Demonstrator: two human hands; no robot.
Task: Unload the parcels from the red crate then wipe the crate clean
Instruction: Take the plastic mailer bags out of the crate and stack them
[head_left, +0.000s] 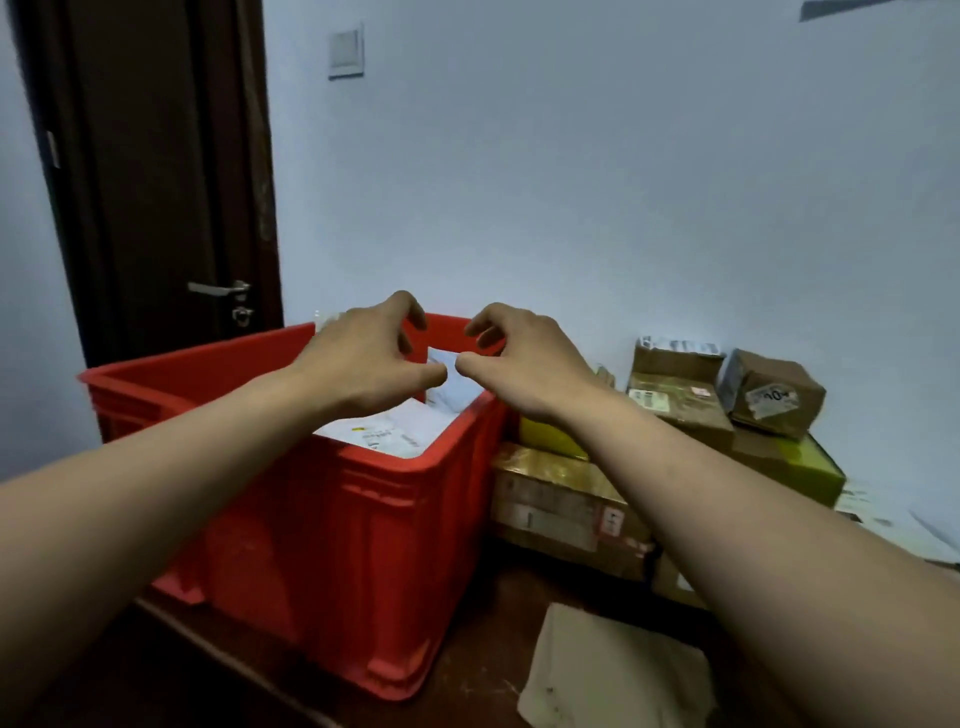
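The red crate (332, 545) sits upright, mouth up, its long axis running from my left to the near corner on my right, as I judge it. The brown boxes (675, 415) stacked just beside it look already unloaded (a guess). The crate is not yet empty and wiping has not begun. A flat white parcel (384, 431) lies inside, and a smaller white parcel (457, 387) leans in the far right corner. My left hand (363, 358) and right hand (524, 358) hover over that one, fingers curled and spread, gripping nothing.

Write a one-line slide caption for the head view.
Left hand and right hand hover over white parcels in the red crate; cardboard boxes stacked beside it.
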